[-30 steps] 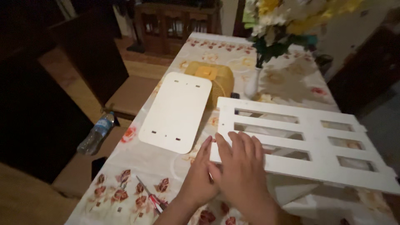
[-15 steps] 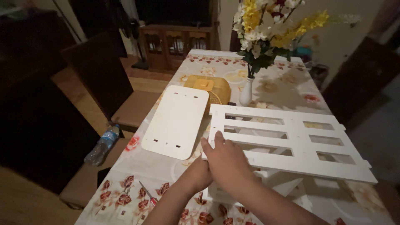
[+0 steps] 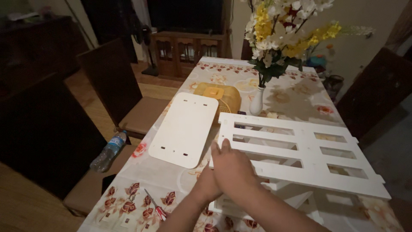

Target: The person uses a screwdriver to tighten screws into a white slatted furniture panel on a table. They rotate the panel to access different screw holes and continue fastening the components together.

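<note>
Head view: our right hand (image 3: 231, 167) lies flat on the near-left end of the white slatted frame (image 3: 300, 150), fingers together and extended, gripping nothing. Left hand (image 3: 207, 185) sits tucked beneath it at the frame's edge; its fingers are hidden, so we cannot tell their hold. Frame rests on the counter (image 3: 296, 92), just right of a white panel (image 3: 185, 129). Screwdriver (image 3: 155, 209) lies near. Best to press evenly and keep the frame level, we judge.
</note>
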